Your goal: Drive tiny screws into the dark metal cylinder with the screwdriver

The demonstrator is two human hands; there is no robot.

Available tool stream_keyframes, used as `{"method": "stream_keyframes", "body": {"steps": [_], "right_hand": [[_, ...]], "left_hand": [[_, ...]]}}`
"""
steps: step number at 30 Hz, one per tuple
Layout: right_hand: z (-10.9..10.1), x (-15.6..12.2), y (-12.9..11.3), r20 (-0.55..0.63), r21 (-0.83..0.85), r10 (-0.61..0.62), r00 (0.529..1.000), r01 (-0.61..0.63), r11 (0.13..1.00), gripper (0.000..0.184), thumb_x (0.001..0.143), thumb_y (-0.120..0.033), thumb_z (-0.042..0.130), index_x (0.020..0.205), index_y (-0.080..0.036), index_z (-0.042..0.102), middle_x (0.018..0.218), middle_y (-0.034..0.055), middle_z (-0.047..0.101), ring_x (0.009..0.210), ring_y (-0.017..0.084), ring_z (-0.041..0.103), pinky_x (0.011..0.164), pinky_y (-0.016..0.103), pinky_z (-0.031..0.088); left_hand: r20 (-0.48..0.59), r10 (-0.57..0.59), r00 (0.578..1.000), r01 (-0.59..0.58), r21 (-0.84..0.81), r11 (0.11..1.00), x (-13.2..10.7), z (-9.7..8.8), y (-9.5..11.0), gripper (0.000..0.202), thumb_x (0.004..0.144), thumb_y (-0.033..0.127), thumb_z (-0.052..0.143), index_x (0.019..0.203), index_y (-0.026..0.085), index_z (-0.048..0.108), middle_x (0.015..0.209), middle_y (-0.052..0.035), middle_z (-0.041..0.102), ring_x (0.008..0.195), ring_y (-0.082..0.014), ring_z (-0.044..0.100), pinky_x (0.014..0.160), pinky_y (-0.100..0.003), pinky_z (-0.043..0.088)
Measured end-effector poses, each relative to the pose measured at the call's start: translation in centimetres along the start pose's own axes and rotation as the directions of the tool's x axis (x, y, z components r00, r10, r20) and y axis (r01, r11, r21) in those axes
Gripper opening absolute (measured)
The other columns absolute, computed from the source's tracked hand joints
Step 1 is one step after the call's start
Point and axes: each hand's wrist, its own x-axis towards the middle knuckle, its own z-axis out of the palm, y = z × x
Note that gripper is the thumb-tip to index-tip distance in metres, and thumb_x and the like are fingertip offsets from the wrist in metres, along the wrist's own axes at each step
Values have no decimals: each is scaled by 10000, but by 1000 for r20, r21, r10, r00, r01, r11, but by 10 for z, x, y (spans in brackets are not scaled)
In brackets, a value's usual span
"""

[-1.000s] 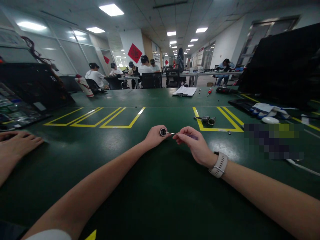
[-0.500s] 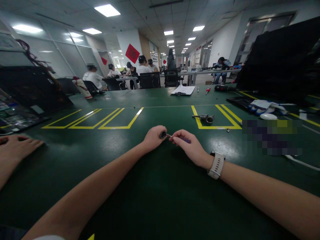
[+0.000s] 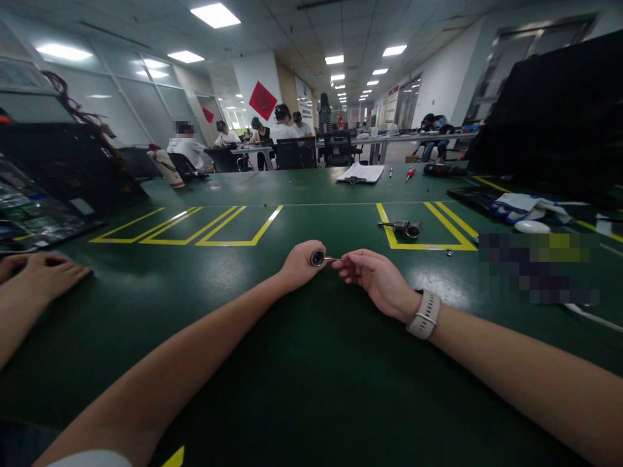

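Note:
My left hand point(image 3: 302, 264) is closed around a round metal part, whose dark hollow end point(image 3: 317, 259) faces right. Across from it, my right hand point(image 3: 372, 275) pinches a small screwdriver between thumb and fingertips. Its thin metal shaft point(image 3: 331, 259) reaches to the side of the metal part; whether the tip sits inside is hidden. Fingers cover the screwdriver's handle. Beyond the right hand, a metal part with a thin shaft point(image 3: 400, 226) lies beside a ring-shaped metal piece point(image 3: 413, 229).
Yellow tape point(image 3: 224, 244) marks boxes on the green table point(image 3: 311, 389). A small nut-like piece point(image 3: 449, 253) lies right. Farther back are a clipboard point(image 3: 361, 172), red screwdriver point(image 3: 410, 173) and gloves point(image 3: 523, 206). Another person's hand point(image 3: 43, 275) rests at left.
My right hand has turned and its fingers have shifted on the screwdriver, so the purple handle no longer shows. My left hand keeps its hold; the view has shifted slightly.

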Motion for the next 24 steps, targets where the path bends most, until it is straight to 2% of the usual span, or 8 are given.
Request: {"method": "stream_keyframes", "body": {"steps": [3,6,9,11,15,19,22,24], "right_hand": [[1,-3,2,-24,-50,-62,998,61,997,106,743,-273,574,762,-174,609,816,38,676,713,143,569,666,300,407],[6,-7,4,-44,-226,-175,984,161,961,102,751,-268,572,758,-175,613,808,33,664,714,143,557,658,299,399],[8,-10,5,-27,-336,-203,979,182,924,98,740,-263,583,754,-174,621,810,33,663,714,145,552,655,301,395],[8,-10,4,-20,-304,-175,984,161,939,102,736,-263,584,755,-171,623,813,37,670,711,145,556,655,303,395],[5,-7,2,-26,-115,-61,998,57,992,106,711,-263,603,752,-167,618,803,42,682,686,138,563,652,299,398],[0,-3,0,5,-8,-2,1000,2,1000,111,710,-263,607,767,-167,619,820,44,688,696,138,571,659,292,404],[-1,-3,2,5,-7,-19,1000,19,1000,116,734,-275,591,774,-169,614,829,46,682,702,138,567,652,288,405],[0,-4,5,-8,-71,-87,996,86,994,122,759,-289,573,776,-175,611,827,40,674,710,139,562,651,289,403]], "left_hand": [[-6,-8,1000,8,16,1000,0,0,0,210,775,314,535,644,167,461,628,28,453,591,-111,436,560,-236,337],[26,7,1000,-9,107,994,0,1,1,192,782,291,526,644,167,475,632,19,464,599,-118,440,562,-243,328],[53,34,998,-43,177,983,-1,1,3,167,784,259,516,646,169,485,646,8,480,625,-129,455,582,-252,333],[53,42,998,-51,172,984,-1,0,4,167,785,258,514,646,170,485,648,7,482,631,-131,461,588,-253,338],[34,30,999,-32,81,996,-1,-1,3,190,784,296,522,648,170,479,642,17,471,612,-121,454,578,-244,344],[12,-7,1000,7,-25,1000,-1,-1,1,214,764,321,548,639,166,467,631,29,460,593,-106,438,571,-234,343],[3,-29,1000,30,-75,997,0,0,0,232,759,343,555,643,164,463,628,34,457,582,-100,429,565,-229,343],[4,-35,999,35,-52,998,0,0,0,234,764,348,552,647,164,466,629,33,457,579,-101,428,559,-230,339]]}}
